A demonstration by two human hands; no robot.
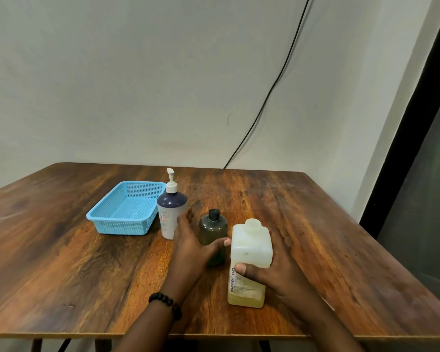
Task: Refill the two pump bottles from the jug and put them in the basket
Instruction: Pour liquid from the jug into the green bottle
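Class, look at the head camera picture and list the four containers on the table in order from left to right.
Blue basket → white pump bottle → dark open bottle → white jug

- We see a tabletop (315, 224) of dark-stained wood, streaky grain, with a soft sheen.
- The basket (123, 208) looks like light blue perforated plastic, matt.
- The jug (249, 252) is cloudy translucent plastic with a paper label.
- We read the dark bottle (212, 233) as smoky, smooth plastic.
- The white pump bottle (169, 214) is glossy plastic.
- The bracelet (167, 304) has shiny black beads.
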